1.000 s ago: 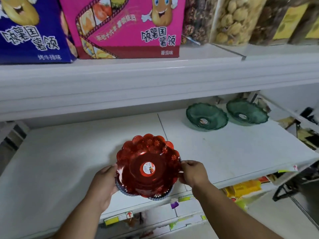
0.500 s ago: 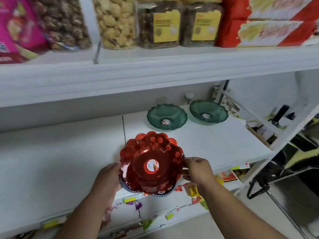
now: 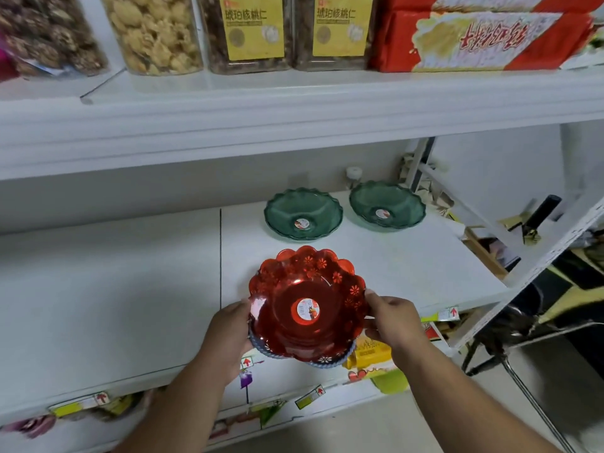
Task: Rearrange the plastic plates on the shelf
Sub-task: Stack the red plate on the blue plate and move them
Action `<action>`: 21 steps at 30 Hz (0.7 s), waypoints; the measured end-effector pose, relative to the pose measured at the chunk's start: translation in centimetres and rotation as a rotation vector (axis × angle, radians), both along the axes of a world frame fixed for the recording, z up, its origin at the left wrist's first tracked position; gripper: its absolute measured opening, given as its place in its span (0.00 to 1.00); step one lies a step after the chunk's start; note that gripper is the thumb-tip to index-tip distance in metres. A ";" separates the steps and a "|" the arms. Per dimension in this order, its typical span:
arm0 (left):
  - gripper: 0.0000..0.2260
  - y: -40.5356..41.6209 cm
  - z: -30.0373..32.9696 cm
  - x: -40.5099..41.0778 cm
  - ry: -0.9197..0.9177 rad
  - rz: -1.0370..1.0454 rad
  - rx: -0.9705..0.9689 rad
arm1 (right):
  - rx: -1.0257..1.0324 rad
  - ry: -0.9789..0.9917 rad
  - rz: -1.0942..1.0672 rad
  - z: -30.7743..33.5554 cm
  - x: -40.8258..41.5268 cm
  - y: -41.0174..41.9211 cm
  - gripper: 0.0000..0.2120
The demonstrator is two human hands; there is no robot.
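A stack of scalloped plastic plates [image 3: 307, 305], red on top with a blue one showing beneath its lower rim, hovers over the front edge of the white shelf [image 3: 108, 289]. My left hand [image 3: 227, 335] grips the stack's left side and my right hand [image 3: 394, 318] grips its right rim. Two green plastic plates stand side by side at the back of the shelf, one on the left [image 3: 303, 213] and one on the right [image 3: 387, 204].
The upper shelf [image 3: 294, 103] overhangs with snack jars [image 3: 153, 34] and a red box [image 3: 483, 31]. A slanted white upright [image 3: 536, 263] bounds the shelf's right end, with clutter behind it. Price tags line the front edge; packets lie on the shelf below.
The view has swung rightward, so the green plates now sit more central. The plate stack, held in both hands, has shifted right along the shelf front toward them.
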State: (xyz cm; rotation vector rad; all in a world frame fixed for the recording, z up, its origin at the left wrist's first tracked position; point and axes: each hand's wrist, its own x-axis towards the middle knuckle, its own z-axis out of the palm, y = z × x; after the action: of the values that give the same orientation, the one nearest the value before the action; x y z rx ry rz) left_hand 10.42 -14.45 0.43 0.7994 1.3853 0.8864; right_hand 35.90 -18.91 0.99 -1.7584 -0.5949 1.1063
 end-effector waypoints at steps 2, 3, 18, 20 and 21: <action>0.13 1.0 -1.0 0.4 0.006 -0.008 -0.010 | -0.012 -0.021 -0.012 -0.5 0.6 0.6 0.16; 0.13 1.4 -1.4 0.7 0.009 -0.004 -0.018 | -0.018 -0.028 -0.023 -0.7 1.0 0.9 0.16; 0.12 4.6 -3.6 6.1 0.019 -0.002 -0.095 | -0.059 -0.067 -0.022 -2.6 6.0 4.8 0.18; 0.12 4.8 -3.6 6.9 0.019 0.001 -0.103 | -0.066 -0.067 -0.016 -2.9 6.9 5.5 0.19; 0.12 4.9 -3.6 7.2 0.020 0.001 -0.107 | -0.073 -0.071 -0.013 -3.2 7.3 5.8 0.20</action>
State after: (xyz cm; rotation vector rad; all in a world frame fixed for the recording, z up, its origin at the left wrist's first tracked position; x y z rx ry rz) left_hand 17.64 -9.52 -3.18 0.7271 1.4389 0.8000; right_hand 43.20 -13.10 -2.23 -1.8688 -0.5920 1.0719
